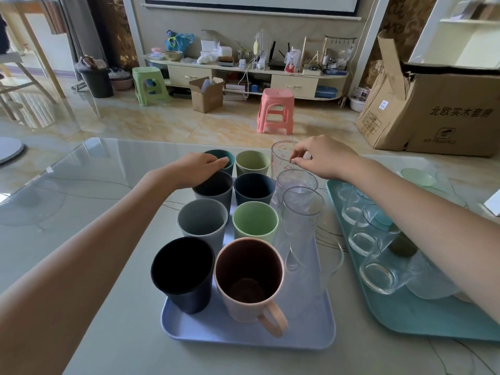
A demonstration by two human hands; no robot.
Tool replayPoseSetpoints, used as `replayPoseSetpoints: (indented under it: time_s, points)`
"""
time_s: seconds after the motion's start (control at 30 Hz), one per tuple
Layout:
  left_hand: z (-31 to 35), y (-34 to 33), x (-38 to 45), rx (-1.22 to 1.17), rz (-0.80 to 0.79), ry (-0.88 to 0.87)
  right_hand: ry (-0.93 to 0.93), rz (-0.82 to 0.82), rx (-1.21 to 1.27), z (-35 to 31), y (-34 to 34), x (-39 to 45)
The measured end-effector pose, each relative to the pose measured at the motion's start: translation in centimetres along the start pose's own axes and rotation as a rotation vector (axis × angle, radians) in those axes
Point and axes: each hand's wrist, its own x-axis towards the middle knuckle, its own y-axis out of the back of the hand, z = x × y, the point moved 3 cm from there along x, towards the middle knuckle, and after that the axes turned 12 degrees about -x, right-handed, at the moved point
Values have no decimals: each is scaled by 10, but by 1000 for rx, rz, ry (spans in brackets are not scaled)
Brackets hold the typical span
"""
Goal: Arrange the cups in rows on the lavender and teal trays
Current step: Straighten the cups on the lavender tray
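A lavender tray in front of me holds rows of cups: a black cup, a pink mug, grey, green, navy and teal cups, plus clear tumblers down its right side. My left hand rests on the rims of the teal cup and the dark grey cup at the far end. My right hand pinches the rim of a clear printed glass at the far right corner. A teal tray on the right carries several clear glasses, partly hidden by my right forearm.
The trays sit on a glossy glass-topped table. A pale green lid or saucer lies beyond the teal tray. Past the table are a pink stool, a green stool and a large cardboard box.
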Motion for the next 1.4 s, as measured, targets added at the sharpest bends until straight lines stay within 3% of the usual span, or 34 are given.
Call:
replayPoseSetpoints:
  time_s: [0.23,0.4,0.5,0.63,0.73,0.83,1.07,1.2,1.4]
  points:
    - [5,7,-8,-61,19,25,-19,47,20,6,1,-20]
    - [-10,17,-26,-328,215,-28,-74,337,171,21,19,-80]
    - [-44,15,-49,-585,315,118,-131,528,222,46,20,-151]
    - [-82,-7,-96,-619,223,419,-412,593,288,107,-8,-232]
    - [-87,-24,-124,-587,108,504,-647,514,316,140,-33,-271]
    - [-80,-42,-145,-682,73,521,-746,395,358,138,-55,-298]
    - [-77,-67,-184,-860,149,439,-512,244,444,56,-89,-309]
    - [-75,-73,-198,-836,177,431,-354,-61,488,1,-102,-283]
    - [-66,-80,-211,-762,206,378,-424,-253,589,-38,-110,-250]
